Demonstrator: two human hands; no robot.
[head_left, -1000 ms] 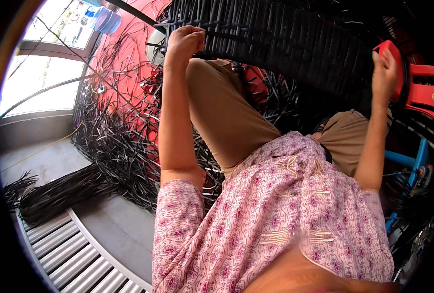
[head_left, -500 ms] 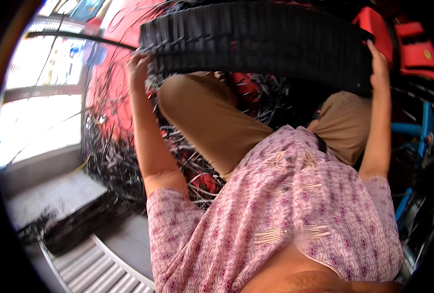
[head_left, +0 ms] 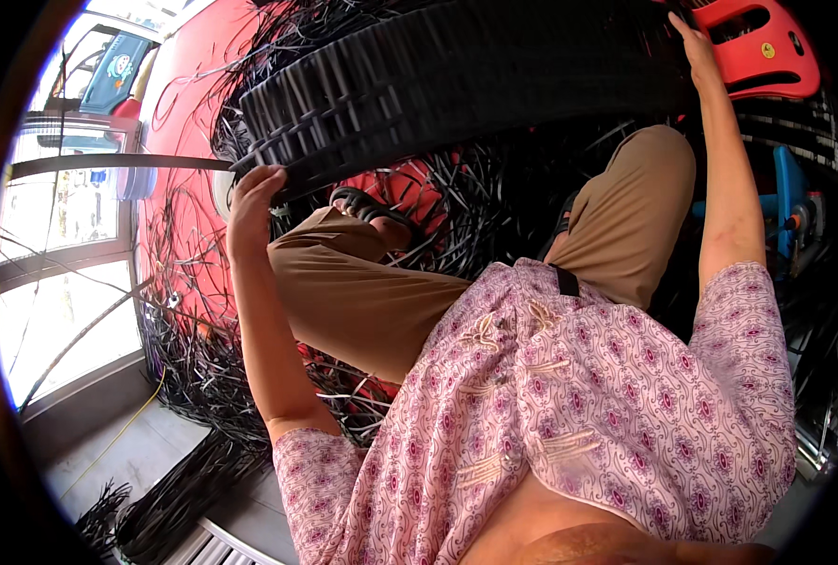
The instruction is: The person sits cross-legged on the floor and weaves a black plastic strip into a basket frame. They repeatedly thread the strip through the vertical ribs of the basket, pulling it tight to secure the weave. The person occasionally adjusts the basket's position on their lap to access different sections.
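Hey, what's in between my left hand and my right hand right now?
In the head view, a long black woven panel fills the stretch between your left hand, at one end, and your right hand, by the other.

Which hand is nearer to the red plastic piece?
Right. The right hand is beside the red plastic piece, at the right end of the black woven panel; the left hand is at the panel's opposite end.

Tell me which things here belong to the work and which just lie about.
In the work:
black woven panel
left hand, at its left end
right hand, at its right end
loose black strips, probably

Apparently lying about:
red plastic piece
blue object
silver slatted piece
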